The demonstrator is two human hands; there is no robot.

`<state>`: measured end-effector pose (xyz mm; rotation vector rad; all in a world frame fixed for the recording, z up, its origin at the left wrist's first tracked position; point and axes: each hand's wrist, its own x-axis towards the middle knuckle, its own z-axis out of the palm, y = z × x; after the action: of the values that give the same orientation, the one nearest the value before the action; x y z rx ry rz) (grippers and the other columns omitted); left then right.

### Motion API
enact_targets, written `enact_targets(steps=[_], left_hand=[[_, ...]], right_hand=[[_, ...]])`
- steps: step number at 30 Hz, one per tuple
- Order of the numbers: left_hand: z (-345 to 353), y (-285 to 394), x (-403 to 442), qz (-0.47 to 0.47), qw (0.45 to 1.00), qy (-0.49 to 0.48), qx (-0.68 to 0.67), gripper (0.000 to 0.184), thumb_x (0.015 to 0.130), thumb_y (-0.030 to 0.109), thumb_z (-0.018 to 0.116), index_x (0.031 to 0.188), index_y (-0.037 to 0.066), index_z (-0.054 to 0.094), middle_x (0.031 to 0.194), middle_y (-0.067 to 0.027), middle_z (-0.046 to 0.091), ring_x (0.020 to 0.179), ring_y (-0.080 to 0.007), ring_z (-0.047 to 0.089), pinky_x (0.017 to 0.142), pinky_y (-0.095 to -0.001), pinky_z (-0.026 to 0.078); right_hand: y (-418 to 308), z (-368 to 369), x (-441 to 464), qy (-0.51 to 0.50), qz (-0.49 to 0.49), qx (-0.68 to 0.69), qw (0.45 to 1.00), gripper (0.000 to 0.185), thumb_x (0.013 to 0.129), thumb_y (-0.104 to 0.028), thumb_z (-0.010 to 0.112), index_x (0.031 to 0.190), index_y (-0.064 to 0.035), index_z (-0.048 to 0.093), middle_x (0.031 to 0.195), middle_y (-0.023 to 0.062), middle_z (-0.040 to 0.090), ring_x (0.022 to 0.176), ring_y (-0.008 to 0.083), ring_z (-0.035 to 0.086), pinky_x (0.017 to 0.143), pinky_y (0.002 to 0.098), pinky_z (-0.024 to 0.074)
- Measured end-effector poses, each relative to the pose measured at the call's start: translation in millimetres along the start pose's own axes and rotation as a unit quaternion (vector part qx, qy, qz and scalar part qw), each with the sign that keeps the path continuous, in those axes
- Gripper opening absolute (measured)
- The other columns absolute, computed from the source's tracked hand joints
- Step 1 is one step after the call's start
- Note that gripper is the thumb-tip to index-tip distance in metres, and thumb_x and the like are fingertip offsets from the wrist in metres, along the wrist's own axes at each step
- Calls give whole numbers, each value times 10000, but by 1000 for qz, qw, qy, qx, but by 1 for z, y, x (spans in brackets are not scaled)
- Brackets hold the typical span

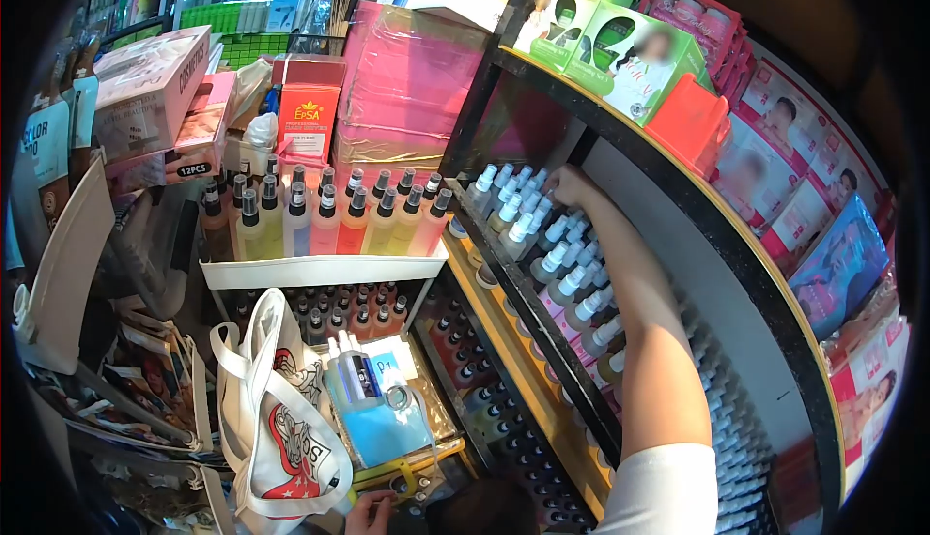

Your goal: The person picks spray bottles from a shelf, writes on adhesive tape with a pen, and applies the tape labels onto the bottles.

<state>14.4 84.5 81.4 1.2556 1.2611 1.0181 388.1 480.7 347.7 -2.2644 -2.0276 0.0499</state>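
My right hand point(572, 188) reaches from the lower right in a white sleeve point(668, 487) to the far end of a black-edged shelf. Its fingers are bent in at the back of rows of clear-capped spray bottles point(520, 231); what they grip is too small to make out. At the bottom edge, my left hand point(370, 514) shows only in part, its fingers curled beside a yellow handle point(399, 472). A white tote bag point(291, 438) with a red and black print hangs left of it. Just above lies a blue pouch point(383, 428) with bottles on it.
Black-topped bottles with coloured liquid point(351, 225) line a white shelf point(329, 271). Green boxes point(630, 61) and pink packs stand on the upper right shelf. Cosmetics boxes point(145, 90) are stacked upper left. A dark rounded shape point(481, 508) shows at the bottom.
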Motion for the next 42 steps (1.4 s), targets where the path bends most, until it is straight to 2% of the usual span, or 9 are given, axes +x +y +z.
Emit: enact_targets(steps=[5, 9, 13, 21, 25, 29, 32, 36, 42], left_hand=[[0, -2, 1, -7, 1000, -13, -10, 222, 878, 161, 487, 1013, -1, 552, 937, -141, 596, 855, -233, 563, 751, -290, 427], [-1, 8, 2, -14, 1000, -21, -11, 225, 877, 165, 487, 1014, -2, 553, 936, -139, 597, 855, -226, 563, 750, -288, 428], [2, 0, 0, -26, 999, -26, -22, 229, 877, 168, 487, 1016, -2, 553, 934, -138, 597, 855, -228, 563, 754, -291, 429], [0, -5, 1, -1, 1000, -10, -7, 240, 880, 185, 485, 1016, -1, 552, 931, -140, 598, 853, -252, 565, 758, -306, 429], [1, 2, 1, 5, 1000, -23, -10, 249, 883, 199, 483, 1013, -2, 552, 928, -145, 599, 855, -257, 566, 755, -313, 429], [-2, 9, 0, -16, 999, -33, -6, 258, 885, 211, 481, 1013, -2, 551, 928, -150, 598, 855, -261, 566, 752, -318, 429], [-3, 10, 1, -23, 999, -37, -6, 262, 885, 217, 480, 1014, -1, 549, 928, -152, 597, 855, -263, 566, 752, -320, 428], [-3, 8, 0, -10, 999, -33, -7, 266, 886, 223, 480, 1020, 4, 548, 929, -149, 598, 855, -265, 565, 751, -320, 428], [-1, 1, -1, -10, 999, -35, -37, 266, 888, 227, 479, 1031, 14, 547, 946, -142, 593, 864, -260, 562, 756, -316, 426]], right_hand=[[18, -25, -10, 29, 29, 17, 999, 170, 706, -98, 650, 871, -58, 662, 810, 70, 652, 680, 140, 617, 654, 296, 490], [20, -37, -36, -128, 63, -49, 989, 143, 686, -98, 676, 820, -51, 657, 790, 80, 650, 664, 139, 614, 638, 291, 490], [32, -15, -24, -6, 33, 7, 999, 103, 689, -56, 644, 785, -18, 640, 659, 110, 634, 566, 188, 618, 544, 295, 495], [17, 7, -3, 109, 183, 36, 976, 121, 706, -72, 639, 808, -8, 629, 668, 116, 636, 558, 194, 618, 564, 304, 504], [24, 7, -2, 114, 145, 0, 983, 135, 696, -38, 627, 831, -32, 631, 727, 107, 646, 660, 184, 637, 632, 327, 502], [34, -21, -17, 9, 117, 149, 982, 244, 688, -94, 653, 929, -64, 629, 908, 118, 641, 727, 176, 621, 651, 293, 491], [28, -43, -31, -23, -58, -37, 997, 304, 639, -108, 702, 936, -97, 637, 972, 91, 627, 765, 169, 609, 690, 284, 479], [9, -48, -54, -197, -55, -101, 973, 355, 631, -132, 720, 974, -84, 640, 897, 91, 648, 813, 156, 601, 738, 293, 464], [15, -21, -41, -65, -43, -111, 991, 263, 619, -141, 732, 869, -85, 672, 835, 89, 654, 767, 169, 610, 713, 299, 471]])
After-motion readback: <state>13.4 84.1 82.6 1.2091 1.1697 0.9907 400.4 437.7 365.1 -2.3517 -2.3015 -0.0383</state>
